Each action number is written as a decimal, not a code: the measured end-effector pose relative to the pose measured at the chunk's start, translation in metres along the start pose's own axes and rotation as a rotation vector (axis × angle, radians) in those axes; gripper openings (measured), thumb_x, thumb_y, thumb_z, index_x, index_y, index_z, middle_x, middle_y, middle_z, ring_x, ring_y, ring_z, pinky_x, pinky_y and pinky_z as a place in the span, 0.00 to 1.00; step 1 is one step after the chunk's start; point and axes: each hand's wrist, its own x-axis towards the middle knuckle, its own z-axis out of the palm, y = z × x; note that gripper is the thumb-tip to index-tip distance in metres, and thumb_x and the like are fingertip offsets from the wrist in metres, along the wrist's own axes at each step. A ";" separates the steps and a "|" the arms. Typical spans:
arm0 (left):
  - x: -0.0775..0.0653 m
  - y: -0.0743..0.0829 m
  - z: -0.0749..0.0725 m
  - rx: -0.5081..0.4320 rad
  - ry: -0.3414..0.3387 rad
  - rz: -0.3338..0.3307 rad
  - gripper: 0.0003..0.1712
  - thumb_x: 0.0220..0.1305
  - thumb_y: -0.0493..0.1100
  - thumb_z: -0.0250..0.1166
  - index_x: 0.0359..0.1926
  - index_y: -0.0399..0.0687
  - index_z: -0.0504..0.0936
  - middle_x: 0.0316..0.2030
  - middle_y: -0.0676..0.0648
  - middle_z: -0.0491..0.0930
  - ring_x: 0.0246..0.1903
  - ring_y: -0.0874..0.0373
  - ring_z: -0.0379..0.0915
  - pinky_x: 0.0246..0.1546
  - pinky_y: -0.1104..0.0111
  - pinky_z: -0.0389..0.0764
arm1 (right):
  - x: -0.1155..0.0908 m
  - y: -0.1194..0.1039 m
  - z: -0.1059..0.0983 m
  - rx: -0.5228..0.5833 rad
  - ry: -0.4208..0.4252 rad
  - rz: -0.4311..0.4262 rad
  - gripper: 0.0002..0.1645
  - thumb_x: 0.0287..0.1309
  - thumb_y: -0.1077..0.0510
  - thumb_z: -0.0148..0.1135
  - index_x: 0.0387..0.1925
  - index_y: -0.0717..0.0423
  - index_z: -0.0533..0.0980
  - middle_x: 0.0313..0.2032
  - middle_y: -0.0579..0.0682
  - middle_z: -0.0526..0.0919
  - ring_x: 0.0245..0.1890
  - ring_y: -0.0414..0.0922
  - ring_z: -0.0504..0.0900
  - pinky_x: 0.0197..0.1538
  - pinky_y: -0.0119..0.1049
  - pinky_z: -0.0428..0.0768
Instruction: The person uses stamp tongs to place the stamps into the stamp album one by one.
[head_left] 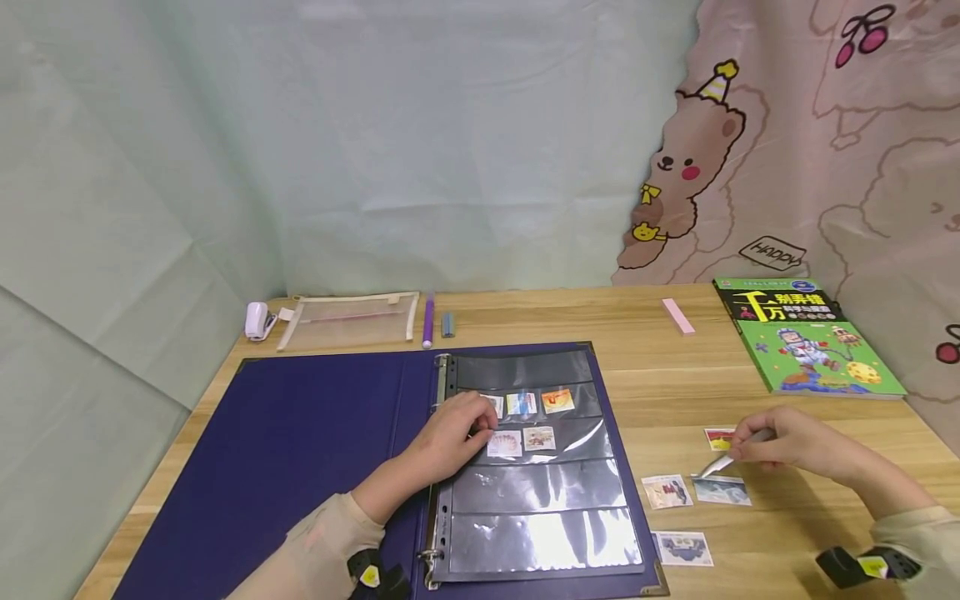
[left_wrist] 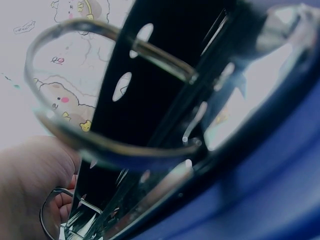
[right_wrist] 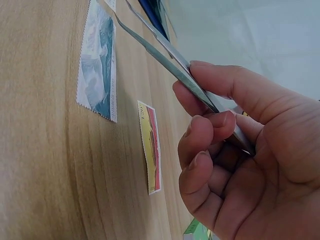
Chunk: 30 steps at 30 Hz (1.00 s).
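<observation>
My right hand pinches a pair of metal tweezers. In the head view their tips are at the upper left edge of a grey-blue stamp, which lies on the table. Beside it are a red-and-yellow stamp, a stamp with figures and a blue-grey stamp. My left hand rests with loosely bent fingers on the black pocket page of an open blue ring binder. Stamps sit in two pocket rows, including an orange one; the hand partly covers the leftmost.
Along the back lie a white stapler, a mesh zip pouch, a purple pen, a small blue-grey block and a pink strip. A green book lies at the right. Metal rings rise along the binder's spine.
</observation>
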 end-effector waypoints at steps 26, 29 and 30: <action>0.000 -0.003 0.003 -0.002 0.014 0.009 0.09 0.51 0.36 0.65 0.28 0.53 0.73 0.26 0.58 0.70 0.29 0.66 0.64 0.35 0.72 0.67 | 0.008 -0.003 0.009 0.070 -0.045 -0.055 0.06 0.57 0.65 0.52 0.33 0.63 0.75 0.26 0.37 0.79 0.19 0.29 0.68 0.19 0.32 0.68; -0.001 -0.003 0.003 -0.004 0.014 0.007 0.08 0.52 0.36 0.64 0.28 0.53 0.73 0.26 0.58 0.70 0.29 0.66 0.63 0.35 0.72 0.67 | 0.009 -0.004 0.010 0.087 -0.049 -0.053 0.06 0.57 0.65 0.52 0.33 0.63 0.75 0.25 0.37 0.78 0.18 0.29 0.67 0.18 0.33 0.67; -0.001 -0.003 0.003 -0.004 0.012 0.006 0.08 0.52 0.36 0.64 0.28 0.53 0.73 0.26 0.58 0.70 0.29 0.66 0.63 0.35 0.72 0.67 | 0.009 -0.004 0.011 0.090 -0.050 -0.052 0.06 0.56 0.65 0.52 0.33 0.63 0.75 0.25 0.37 0.78 0.18 0.29 0.67 0.18 0.33 0.66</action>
